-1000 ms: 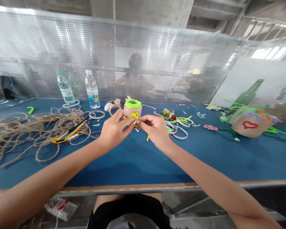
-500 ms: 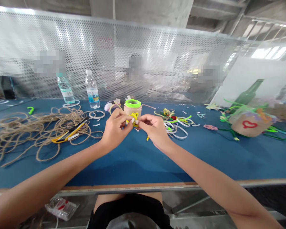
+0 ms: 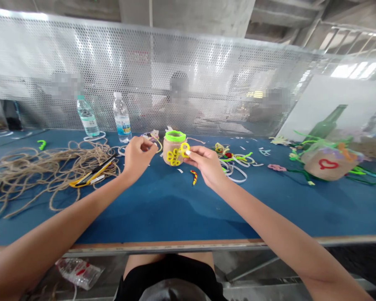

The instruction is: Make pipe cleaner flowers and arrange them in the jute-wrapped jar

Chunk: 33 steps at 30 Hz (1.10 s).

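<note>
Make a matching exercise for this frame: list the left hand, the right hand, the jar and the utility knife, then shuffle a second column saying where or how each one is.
1. left hand
2. right hand
3. jar
4. utility knife

A. fingertips on a yellow pipe-cleaner loop
B. lying beside jute twine
C. raised beside the jar, not touching it
D. upright, with a green pipe-cleaner rim

Right pairs: 1-C, 2-A, 3-D, 4-B.

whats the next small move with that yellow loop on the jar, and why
I'd probably press the yellow pipe-cleaner loop flat against the jar with your right hand. It seems to stick out past the jar's edge, beside the yellow loops already lying on its side, and your right fingertips are right at it.
</note>
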Tool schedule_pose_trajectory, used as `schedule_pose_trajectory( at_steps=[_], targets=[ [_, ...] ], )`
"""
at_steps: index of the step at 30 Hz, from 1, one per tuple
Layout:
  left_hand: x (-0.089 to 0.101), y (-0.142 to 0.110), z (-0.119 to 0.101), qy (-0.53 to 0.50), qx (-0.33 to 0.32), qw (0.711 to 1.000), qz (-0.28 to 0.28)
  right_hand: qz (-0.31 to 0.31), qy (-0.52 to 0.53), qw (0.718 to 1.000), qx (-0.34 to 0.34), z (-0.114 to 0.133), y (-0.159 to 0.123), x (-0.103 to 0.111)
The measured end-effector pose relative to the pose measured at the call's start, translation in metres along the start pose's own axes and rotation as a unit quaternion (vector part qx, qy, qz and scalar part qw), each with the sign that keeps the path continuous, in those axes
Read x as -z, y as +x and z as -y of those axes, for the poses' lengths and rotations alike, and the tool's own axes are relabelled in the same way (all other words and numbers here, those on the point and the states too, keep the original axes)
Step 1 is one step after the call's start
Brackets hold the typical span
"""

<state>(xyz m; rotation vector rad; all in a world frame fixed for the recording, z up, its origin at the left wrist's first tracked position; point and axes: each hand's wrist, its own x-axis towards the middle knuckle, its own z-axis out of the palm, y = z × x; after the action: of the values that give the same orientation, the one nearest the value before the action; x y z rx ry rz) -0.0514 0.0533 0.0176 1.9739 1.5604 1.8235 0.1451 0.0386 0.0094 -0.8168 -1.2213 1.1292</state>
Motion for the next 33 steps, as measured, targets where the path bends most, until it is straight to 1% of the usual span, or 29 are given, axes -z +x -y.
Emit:
schedule_pose_trajectory(
  at_steps=[2,4,7,10,13,15,18,20,25,28,30,33],
  targets=[
    [-0.002,0.005,0.011,0.026,0.054,0.997,0.041,0.001,0.002,1.0,-0.013,-0.003,0.005,0.005],
    [-0.004,0.009,0.023,0.026,0.101,0.992,0.07,0.0,0.004,1.0,-0.022,-0.006,0.009,0.009],
    [-0.008,0.011,0.036,0.002,0.137,0.988,0.075,0.004,-0.008,0.999,-0.033,-0.01,0.015,0.014],
    [-0.011,0.009,0.04,-0.009,0.128,0.989,0.078,0.01,-0.052,0.998,-0.028,-0.011,0.019,0.018],
    [-0.012,0.005,0.032,-0.034,0.109,0.986,0.118,0.031,-0.105,0.994,0.0,-0.011,0.022,0.02],
    [-0.012,0.002,0.025,-0.049,0.098,0.984,0.141,0.053,-0.116,0.992,0.016,-0.012,0.024,0.021],
    [-0.012,0.0,0.02,-0.052,0.088,0.984,0.143,0.093,-0.115,0.989,0.014,-0.012,0.026,0.025],
    [-0.012,0.001,0.022,-0.045,0.086,0.985,0.141,0.117,-0.129,0.985,0.012,-0.01,0.028,0.028],
    [-0.014,0.006,0.037,-0.023,0.1,0.983,0.152,0.155,-0.183,0.971,0.008,-0.007,0.032,0.034],
    [-0.016,0.006,0.042,-0.011,0.11,0.983,0.149,0.15,-0.221,0.964,0.012,-0.012,0.033,0.035],
    [-0.016,0.006,0.042,-0.007,0.118,0.981,0.155,0.124,-0.243,0.961,0.042,-0.018,0.033,0.035],
    [-0.017,0.006,0.041,0.003,0.124,0.977,0.175,0.09,-0.225,0.966,0.085,-0.028,0.033,0.035]
  ],
)
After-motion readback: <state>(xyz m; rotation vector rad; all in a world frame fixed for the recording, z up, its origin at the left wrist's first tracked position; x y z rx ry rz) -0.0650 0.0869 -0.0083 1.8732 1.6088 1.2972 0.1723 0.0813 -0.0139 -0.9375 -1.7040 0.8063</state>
